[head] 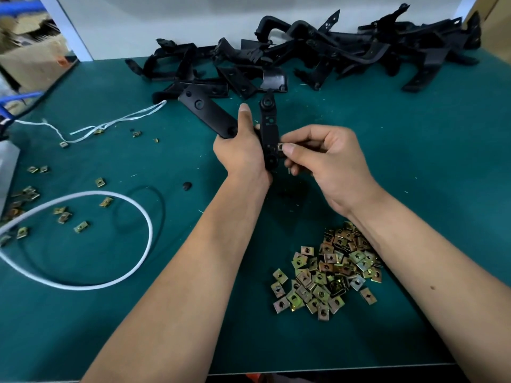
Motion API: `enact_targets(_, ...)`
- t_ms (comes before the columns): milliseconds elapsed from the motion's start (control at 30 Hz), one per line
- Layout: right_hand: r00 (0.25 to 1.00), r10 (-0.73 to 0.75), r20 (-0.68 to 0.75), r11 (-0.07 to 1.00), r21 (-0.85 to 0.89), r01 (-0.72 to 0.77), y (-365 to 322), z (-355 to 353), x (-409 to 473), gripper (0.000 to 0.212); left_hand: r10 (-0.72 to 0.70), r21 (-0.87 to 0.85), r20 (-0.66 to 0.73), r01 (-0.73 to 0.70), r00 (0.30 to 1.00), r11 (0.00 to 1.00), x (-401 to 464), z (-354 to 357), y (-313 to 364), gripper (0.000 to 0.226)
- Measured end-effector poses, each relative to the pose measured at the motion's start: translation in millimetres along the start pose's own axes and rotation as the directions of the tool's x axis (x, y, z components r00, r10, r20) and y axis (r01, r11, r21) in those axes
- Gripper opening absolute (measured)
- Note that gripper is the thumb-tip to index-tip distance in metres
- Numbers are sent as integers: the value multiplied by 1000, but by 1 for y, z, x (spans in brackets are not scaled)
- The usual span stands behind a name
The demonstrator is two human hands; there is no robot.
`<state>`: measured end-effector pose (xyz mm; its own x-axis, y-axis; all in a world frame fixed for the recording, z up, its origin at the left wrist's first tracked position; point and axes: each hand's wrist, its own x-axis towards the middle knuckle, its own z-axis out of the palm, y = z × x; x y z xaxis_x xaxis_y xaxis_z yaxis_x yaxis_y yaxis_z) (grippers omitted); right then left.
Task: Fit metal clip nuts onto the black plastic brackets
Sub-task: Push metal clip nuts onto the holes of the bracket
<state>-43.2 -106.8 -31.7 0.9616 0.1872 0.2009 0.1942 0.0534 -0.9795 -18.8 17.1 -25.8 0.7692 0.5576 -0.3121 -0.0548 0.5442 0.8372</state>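
Nearest the viewer, in the lower right of the frame, a heap of clip nuts (327,275) lies on the green surface (414,161) just under the right forearm, probably kept there so the right hand has a short reach for each new piece. Stray clip nuts (63,214) are scattered at the lower left, beside a loop of white cord (132,261) that runs off the left edge.

Above the heap, at the centre of the frame, the right hand (323,161) pinches a small metal clip nut (279,147) between thumb and forefinger and holds it against the right edge of a black plastic bracket (269,134). The left hand (240,150) is curled round the bracket from the left, steadying it roughly upright, which looks meant to present that edge for the clip to slide on. A second flat arm of black plastic (207,111) sticks out toward the upper left from the same grip; whether it is part of the same bracket or a separate one is hidden by the left hand. The nut is mostly covered by the fingertips, so how far it is seated cannot be told.

Farther off, along the top of the frame, a tangled pile of brackets (331,51) waits, individual pieces hard to separate. A thin white string (116,123) lies at the upper left
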Motion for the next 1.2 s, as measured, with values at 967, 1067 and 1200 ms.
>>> enact_targets(967, 997, 65, 51, 997, 27, -67, -5, -7, 2, 30, 266, 116, 20, -267, 964, 957, -4, 2, -5, 27)
enact_targets(1067, 998, 44, 47, 998, 52, -47, -4, -4, 1, 29, 347, 128, -8, -343, 938, 931, -1, 2, -3, 26)
enact_targets(1200, 999, 18, 30, 1000, -6, -18, -4, 0, -1, 29, 411, 169, -22, -402, 911, 900, 5, -1, -3, 26)
